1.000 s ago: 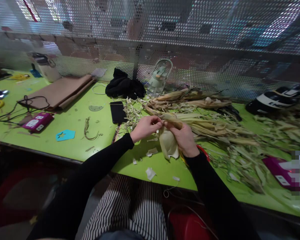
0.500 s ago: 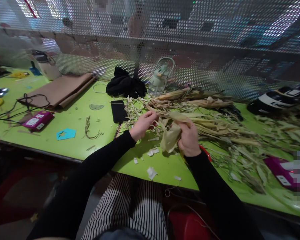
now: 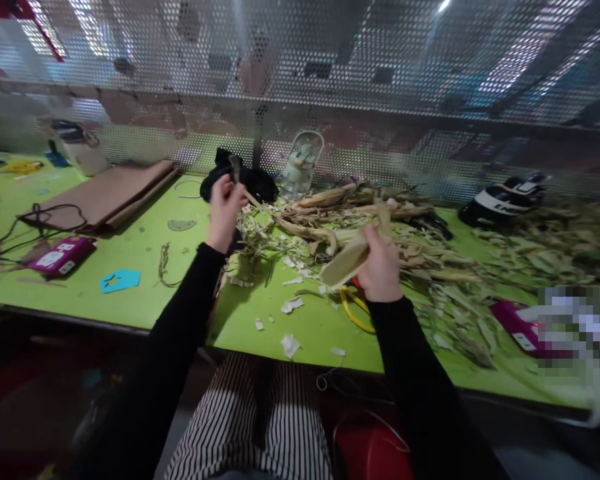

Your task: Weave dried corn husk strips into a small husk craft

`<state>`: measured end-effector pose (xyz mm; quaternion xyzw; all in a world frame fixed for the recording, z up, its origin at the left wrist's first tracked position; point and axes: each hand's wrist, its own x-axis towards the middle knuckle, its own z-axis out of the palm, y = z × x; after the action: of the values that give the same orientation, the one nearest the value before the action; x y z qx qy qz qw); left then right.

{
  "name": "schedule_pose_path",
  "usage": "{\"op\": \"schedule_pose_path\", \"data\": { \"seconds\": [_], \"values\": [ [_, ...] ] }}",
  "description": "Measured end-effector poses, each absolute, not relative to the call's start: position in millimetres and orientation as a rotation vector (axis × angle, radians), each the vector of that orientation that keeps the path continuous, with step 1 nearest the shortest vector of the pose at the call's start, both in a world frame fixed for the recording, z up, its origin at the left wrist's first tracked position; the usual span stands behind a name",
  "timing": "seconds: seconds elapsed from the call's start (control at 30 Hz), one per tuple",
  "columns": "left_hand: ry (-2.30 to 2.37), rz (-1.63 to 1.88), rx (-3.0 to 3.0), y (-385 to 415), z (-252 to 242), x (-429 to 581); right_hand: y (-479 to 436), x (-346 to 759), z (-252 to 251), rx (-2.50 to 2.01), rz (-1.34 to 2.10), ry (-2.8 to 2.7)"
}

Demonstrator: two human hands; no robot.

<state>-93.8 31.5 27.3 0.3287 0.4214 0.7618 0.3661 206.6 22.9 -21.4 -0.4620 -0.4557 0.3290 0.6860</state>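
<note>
My right hand [image 3: 381, 268] is closed around a broad pale corn husk [image 3: 347, 261], whose wide end points left over the table. Raised to the left, my left hand [image 3: 225, 212] pinches a thin strip of husk [image 3: 251, 199], a little blurred. Shredded husk bits [image 3: 255, 233] lie beside and beneath that hand. Behind the right hand spreads a heap of dried corn husks [image 3: 330, 200]. A yellow-handled tool [image 3: 355, 313], probably scissors, lies partly hidden under the right hand.
On the green table [image 3: 250, 320] are white paper scraps [image 3: 291, 345], a blue paper piece [image 3: 120, 280], purple power strips [image 3: 63, 257], a brown folder [image 3: 100, 193] and a black cloth [image 3: 263, 183]. A pale green bottle [image 3: 299, 167] and black bottle [image 3: 500, 200] stand before a perforated metal screen [image 3: 330, 113].
My left hand has moved left and up, away from the right hand, with a thin strip in it. The right hand still grips the husk. The view has shifted slightly right.
</note>
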Motion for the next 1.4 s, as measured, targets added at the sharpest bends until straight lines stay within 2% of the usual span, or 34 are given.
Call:
{"op": "schedule_pose_path", "data": {
  "seconds": [0.07,0.13,0.2,0.23,0.37,0.53,0.73,0.9,1.0,1.17,1.4],
  "values": [
    [1.215,1.695,1.401,18.3,16.8,-57.3,15.7,190.1,-23.8,-1.087,0.804,-1.020],
    [1.133,1.277,1.739,3.6,6.8,-26.4,8.0,175.7,-24.4,-1.089,0.879,-1.074],
    [1.013,0.893,1.812,-7.8,-0.8,-7.9,2.2,167.6,-23.5,-1.052,0.959,-1.132],
    [0.980,0.843,1.762,-11.4,-3.3,-3.5,0.6,166.2,-22.7,-1.039,0.993,-1.141],
    [0.854,0.873,1.506,-15.1,-4.3,-5.0,2.8,172.8,-21.4,-1.062,1.036,-1.038],
    [0.781,0.695,1.365,-16.1,0.4,-9.4,4.1,177.6,-17.7,-1.095,1.134,-1.025],
    [0.853,0.589,1.398,-20.6,1.1,-8.7,-3.0,175.1,-4.5,-0.982,0.944,-1.111],
    [0.641,0.454,1.325,-22.9,7.7,-13.4,1.9,183.8,-2.1,-1.049,1.221,-0.915],
    [0.707,0.655,1.190,-21.4,10.5,-12.6,-1.6,182.9,-1.1,-1.065,1.344,-1.036],
    [0.863,1.073,0.975,-16.9,13.3,-10.1,-13.2,173.7,-5.7,-1.129,1.286,-1.362],
    [0.826,1.116,1.016,-7.6,8.1,-23.1,-15.5,172.7,-11.9,-1.123,1.323,-1.390]
  ]
}}
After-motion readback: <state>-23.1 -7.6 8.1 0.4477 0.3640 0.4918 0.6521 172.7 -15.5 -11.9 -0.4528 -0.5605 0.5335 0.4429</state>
